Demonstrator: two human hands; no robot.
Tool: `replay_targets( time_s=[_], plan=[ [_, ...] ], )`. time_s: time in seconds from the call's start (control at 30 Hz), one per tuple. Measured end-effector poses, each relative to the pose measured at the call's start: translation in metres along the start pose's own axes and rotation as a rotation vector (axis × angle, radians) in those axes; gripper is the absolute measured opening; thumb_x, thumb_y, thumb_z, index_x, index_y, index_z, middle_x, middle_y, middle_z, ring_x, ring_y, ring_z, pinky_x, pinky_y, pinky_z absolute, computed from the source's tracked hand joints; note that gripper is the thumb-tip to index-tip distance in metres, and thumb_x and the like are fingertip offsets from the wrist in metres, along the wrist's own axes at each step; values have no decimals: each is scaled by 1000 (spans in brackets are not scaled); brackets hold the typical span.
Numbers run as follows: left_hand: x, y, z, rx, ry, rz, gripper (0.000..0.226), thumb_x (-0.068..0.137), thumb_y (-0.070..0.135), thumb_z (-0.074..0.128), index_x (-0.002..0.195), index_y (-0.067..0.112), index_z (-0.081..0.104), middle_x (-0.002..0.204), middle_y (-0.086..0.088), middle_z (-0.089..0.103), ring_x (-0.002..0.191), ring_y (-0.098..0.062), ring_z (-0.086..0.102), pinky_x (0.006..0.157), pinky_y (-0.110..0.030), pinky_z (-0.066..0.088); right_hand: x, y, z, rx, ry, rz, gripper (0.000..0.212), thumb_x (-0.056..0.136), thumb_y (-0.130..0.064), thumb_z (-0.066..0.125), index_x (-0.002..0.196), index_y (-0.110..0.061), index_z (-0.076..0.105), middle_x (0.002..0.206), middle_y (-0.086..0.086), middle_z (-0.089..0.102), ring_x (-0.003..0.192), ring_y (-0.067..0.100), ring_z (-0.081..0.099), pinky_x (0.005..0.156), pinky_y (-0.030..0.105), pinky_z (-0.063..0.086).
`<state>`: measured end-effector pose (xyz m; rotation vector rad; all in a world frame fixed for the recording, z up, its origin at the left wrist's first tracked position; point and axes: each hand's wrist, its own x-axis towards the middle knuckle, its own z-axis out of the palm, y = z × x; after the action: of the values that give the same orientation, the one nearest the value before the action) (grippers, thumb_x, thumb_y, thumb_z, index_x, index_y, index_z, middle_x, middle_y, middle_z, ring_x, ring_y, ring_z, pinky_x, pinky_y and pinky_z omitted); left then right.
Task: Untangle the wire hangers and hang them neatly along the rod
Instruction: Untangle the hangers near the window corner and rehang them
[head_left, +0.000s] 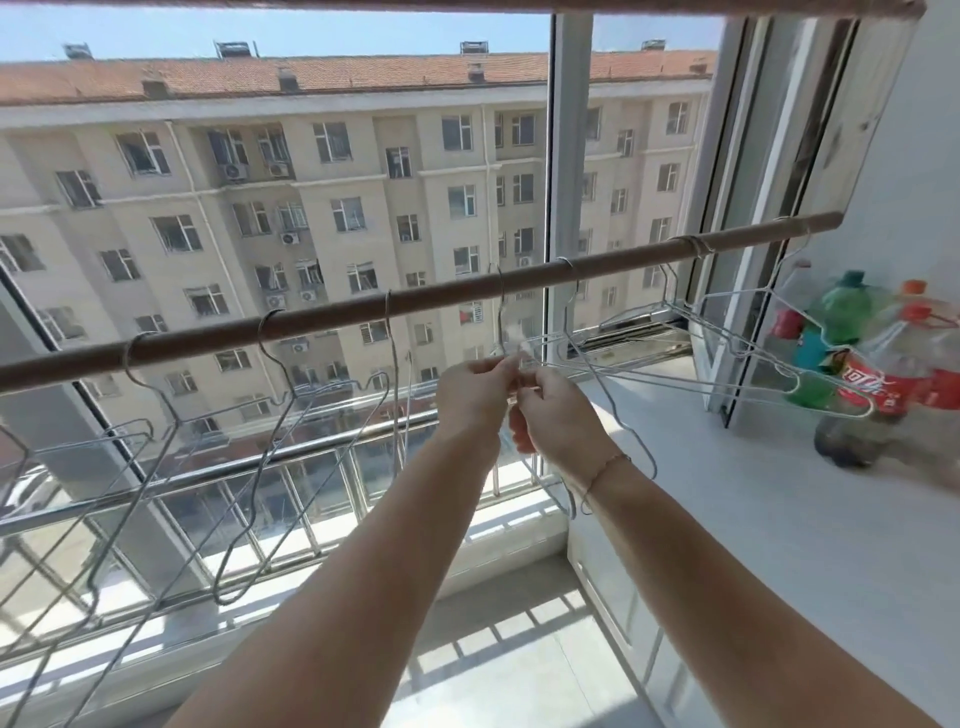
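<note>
Wire hangers (597, 384) beside plastic bottles (878, 389)

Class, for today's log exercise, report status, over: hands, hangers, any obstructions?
Left hand and right hand both pinching tangled hangers under the rod. Three hangers hooked apart at left. Bottles on sill near tangle's right end.

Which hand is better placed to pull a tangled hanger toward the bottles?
Probably the right hand: it pinches the tangled hangers on the side of the bottles, while the left hand can steady them from the other side.
</note>
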<state>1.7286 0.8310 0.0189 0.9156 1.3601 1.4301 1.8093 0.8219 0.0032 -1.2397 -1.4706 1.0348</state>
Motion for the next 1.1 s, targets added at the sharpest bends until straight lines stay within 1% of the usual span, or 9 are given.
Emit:
replay_targets(
  time_s=[0.17,0.23,0.33,0.47,0.63,0.77,0.97,1.03,1.1],
  plan=[
    [4,-9,0,-8,23,-32,14,86,9,63,97,2,68,83,-8,68,77,-18,63,75,-27,51,-1,10,1,-10,-8,27,20,95,-15,40,106,-7,55,63,4,55,51,16,50,54,31,45],
    [2,-8,2,1,46,1,19,87,11,63,104,3,65,98,-10,68,96,-21,62,85,-29,49,-3,11,-4,-60,9,-5,19,94,-19,43,104,-8,55,70,3,58,59,16,54,60,32,47],
    [-3,-5,10,71,107,106,43,88,18,62,127,3,50,123,-9,58,114,-21,53,99,-31,42,-7,10,-20,-194,52,-98,21,93,-22,46,108,-10,56,88,0,59,79,15,55,73,30,45],
    [-13,0,32,125,204,311,34,87,23,62,118,14,51,116,-8,54,108,-21,53,98,-38,46,-16,10,-64,-278,166,-200,24,93,-20,47,112,-9,57,97,-1,58,91,12,54,72,16,42],
    [-32,1,95,134,86,448,22,89,20,60,109,11,60,102,-5,63,94,-16,60,86,-28,51,-7,28,-140,-380,320,-223,21,92,-17,47,107,-9,60,96,2,62,88,13,56,79,23,43],
    [-32,-11,158,110,-27,307,18,89,20,59,103,12,66,94,2,66,91,-13,61,87,-27,48,13,52,-200,-541,452,-249,21,88,-10,50,103,-8,64,106,12,64,100,26,58,91,36,46],
    [-12,-35,217,27,24,8,20,87,16,61,103,5,66,107,-20,68,81,-19,53,84,-35,47,33,81,-245,-605,376,-226,25,83,-8,51,104,-10,63,111,10,62,104,29,54,94,40,43],
    [-6,-40,228,-19,45,-55,25,87,17,62,106,2,65,93,-15,68,74,-18,54,84,-34,46,37,86,-251,-559,345,-230,25,83,-8,50,105,-10,63,111,9,63,104,27,56,94,39,45],
    [-2,-42,236,-55,41,-107,25,87,16,62,107,1,65,76,-7,61,66,-16,52,78,-33,44,38,87,-255,-506,320,-223,25,84,-7,50,106,-10,62,109,7,64,100,21,58,88,30,45]
  ],
)
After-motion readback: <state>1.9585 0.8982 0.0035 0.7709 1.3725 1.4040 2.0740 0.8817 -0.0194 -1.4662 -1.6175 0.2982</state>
